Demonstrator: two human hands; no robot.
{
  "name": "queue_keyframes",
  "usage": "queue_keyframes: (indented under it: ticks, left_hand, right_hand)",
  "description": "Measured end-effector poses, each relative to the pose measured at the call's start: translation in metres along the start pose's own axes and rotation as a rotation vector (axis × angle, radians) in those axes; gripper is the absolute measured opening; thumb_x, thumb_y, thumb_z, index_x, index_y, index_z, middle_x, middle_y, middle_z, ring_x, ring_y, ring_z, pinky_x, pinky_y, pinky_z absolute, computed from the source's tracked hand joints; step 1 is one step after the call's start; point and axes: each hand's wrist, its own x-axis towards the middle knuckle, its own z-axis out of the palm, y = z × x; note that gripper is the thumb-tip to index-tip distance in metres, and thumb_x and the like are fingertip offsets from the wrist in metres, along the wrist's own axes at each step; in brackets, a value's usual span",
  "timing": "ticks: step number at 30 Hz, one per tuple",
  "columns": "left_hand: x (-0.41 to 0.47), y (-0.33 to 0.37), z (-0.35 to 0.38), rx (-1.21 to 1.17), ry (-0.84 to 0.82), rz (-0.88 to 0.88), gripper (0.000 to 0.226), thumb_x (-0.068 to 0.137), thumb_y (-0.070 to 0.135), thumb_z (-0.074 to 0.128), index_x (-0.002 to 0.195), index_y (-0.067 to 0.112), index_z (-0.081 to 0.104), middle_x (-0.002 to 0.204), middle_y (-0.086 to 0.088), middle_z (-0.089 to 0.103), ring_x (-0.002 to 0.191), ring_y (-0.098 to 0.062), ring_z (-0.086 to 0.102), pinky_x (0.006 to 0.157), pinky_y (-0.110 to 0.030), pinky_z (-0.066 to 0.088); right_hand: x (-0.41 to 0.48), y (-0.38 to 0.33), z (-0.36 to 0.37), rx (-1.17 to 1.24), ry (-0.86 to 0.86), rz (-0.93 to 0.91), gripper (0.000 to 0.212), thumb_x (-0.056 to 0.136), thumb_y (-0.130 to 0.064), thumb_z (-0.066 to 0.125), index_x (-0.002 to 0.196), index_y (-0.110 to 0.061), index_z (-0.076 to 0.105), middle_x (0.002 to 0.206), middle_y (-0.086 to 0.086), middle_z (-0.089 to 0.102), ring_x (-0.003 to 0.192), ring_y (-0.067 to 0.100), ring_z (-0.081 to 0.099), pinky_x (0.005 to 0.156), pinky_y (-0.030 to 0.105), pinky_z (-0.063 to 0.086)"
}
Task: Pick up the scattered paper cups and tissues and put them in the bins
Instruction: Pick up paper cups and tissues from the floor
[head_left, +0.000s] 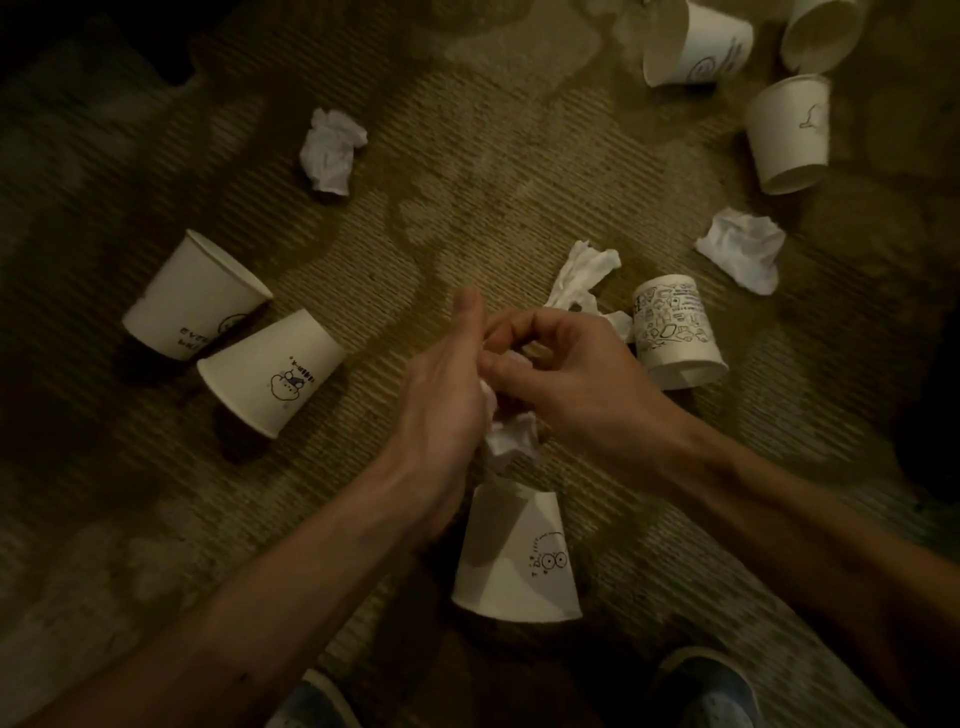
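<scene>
Crumpled tissue (511, 439) between left hand (441, 395) and right hand (566, 382), ribbed carpet (467, 156)

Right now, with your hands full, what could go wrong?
1. The crumpled white tissue bunched between the left hand and right hand hangs loose below; a bit might drop.
2. The white paper cup with cartoon eyes sits near the bluish shoe; a step could crush it.

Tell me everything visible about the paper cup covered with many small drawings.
The doodle cup is white paper, its wall densely printed with small black drawings. It sits on the woven carpet with the narrow base away from the camera and the wide rim nearer, apparently upside down. A crumpled tissue reaches its left side; the right hand is beside it, apart.
</scene>
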Motion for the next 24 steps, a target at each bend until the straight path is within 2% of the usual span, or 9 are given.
queue_keyframes:
  ticks: [4, 7, 9, 11, 14, 17, 19, 21, 24]
  left_hand:
    - [0.002, -0.003, 0.000, 0.110, 0.018, 0.138, 0.046, 0.088, 0.059, 0.047, 0.087, 0.023, 0.076, 0.082, 0.002, 0.076, 0.080, -0.008, 0.073, 0.060, -0.021, 0.056]
    - [0.008, -0.005, -0.001, 0.218, 0.059, 0.202, 0.045, 0.091, 0.055, 0.053, 0.076, 0.017, 0.073, 0.066, -0.007, 0.069, 0.059, -0.012, 0.068, 0.050, -0.024, 0.052]
    - [0.013, -0.004, -0.003, 0.271, 0.105, 0.219, 0.045, 0.092, 0.053, 0.054, 0.073, 0.015, 0.071, 0.059, -0.001, 0.068, 0.051, -0.011, 0.064, 0.046, -0.024, 0.050]
    - [0.017, -0.002, -0.006, 0.343, 0.133, 0.247, 0.049, 0.090, 0.055, 0.053, 0.071, 0.012, 0.067, 0.051, 0.005, 0.060, 0.047, -0.008, 0.056, 0.044, -0.023, 0.046]
    - [0.019, -0.001, -0.006, 0.408, 0.150, 0.269, 0.065, 0.081, 0.069, 0.045, 0.067, 0.007, 0.059, 0.046, 0.009, 0.049, 0.045, -0.005, 0.047, 0.041, -0.023, 0.039]
    - [0.020, 0.001, -0.004, 0.431, 0.152, 0.198, 0.079, 0.072, 0.088, 0.029, 0.065, 0.017, 0.062, 0.045, 0.008, 0.048, 0.043, -0.004, 0.047, 0.041, -0.020, 0.042]
    - [0.023, 0.001, -0.003, 0.389, 0.157, 0.118, 0.084, 0.067, 0.096, 0.018, 0.052, 0.025, 0.061, 0.044, 0.007, 0.048, 0.043, -0.006, 0.047, 0.046, -0.029, 0.045]
    - [0.026, -0.001, -0.004, 0.325, 0.177, 0.072, 0.083, 0.067, 0.093, 0.014, 0.050, 0.028, 0.065, 0.048, 0.004, 0.057, 0.049, -0.013, 0.055, 0.059, -0.035, 0.047]
    - [0.028, -0.005, -0.006, 0.317, 0.244, 0.044, 0.076, 0.087, 0.079, 0.016, 0.070, 0.030, 0.071, 0.070, 0.002, 0.071, 0.071, -0.013, 0.068, 0.071, -0.033, 0.049]
  right_hand:
    - [0.004, -0.003, -0.017, -0.503, -0.017, -0.166, 0.011, 0.089, -0.017, 0.068, 0.081, -0.015, 0.075, 0.069, -0.005, 0.070, 0.060, 0.005, 0.064, 0.055, 0.016, 0.048]
    - [0.014, -0.015, -0.037, -0.736, -0.088, -0.136, 0.008, 0.086, -0.027, 0.070, 0.081, -0.024, 0.076, 0.074, -0.012, 0.070, 0.067, 0.003, 0.063, 0.060, 0.018, 0.048]
    - [0.024, -0.023, -0.055, -0.862, -0.029, -0.143, 0.007, 0.084, -0.036, 0.070, 0.088, -0.031, 0.074, 0.088, -0.014, 0.067, 0.081, 0.004, 0.062, 0.068, 0.022, 0.049]
    - [0.036, -0.027, -0.071, -1.147, 0.093, -0.198, 0.024, 0.085, -0.036, 0.070, 0.108, -0.030, 0.071, 0.117, -0.005, 0.059, 0.106, 0.013, 0.056, 0.085, 0.028, 0.045]
    - [0.051, -0.025, -0.084, -1.475, 0.061, -0.135, 0.047, 0.089, -0.030, 0.068, 0.135, -0.028, 0.056, 0.146, 0.007, 0.039, 0.130, 0.027, 0.040, 0.102, 0.039, 0.038]
    - [0.062, -0.013, -0.087, -1.528, -0.025, -0.076, 0.040, 0.091, -0.024, 0.066, 0.130, -0.022, 0.060, 0.137, 0.009, 0.048, 0.122, 0.024, 0.048, 0.092, 0.033, 0.042]
    - [0.065, -0.006, -0.085, -1.520, -0.020, -0.101, 0.026, 0.093, -0.022, 0.063, 0.118, -0.016, 0.067, 0.123, 0.008, 0.059, 0.107, 0.019, 0.055, 0.078, 0.025, 0.036]
    - [0.068, -0.005, -0.084, -1.466, 0.005, -0.106, 0.019, 0.093, -0.022, 0.065, 0.109, -0.014, 0.071, 0.112, 0.006, 0.065, 0.091, 0.012, 0.055, 0.072, 0.022, 0.035]
    - [0.067, -0.009, -0.083, -1.218, 0.044, -0.078, 0.019, 0.089, -0.030, 0.070, 0.100, -0.015, 0.072, 0.092, -0.001, 0.068, 0.076, 0.007, 0.059, 0.062, 0.020, 0.042]
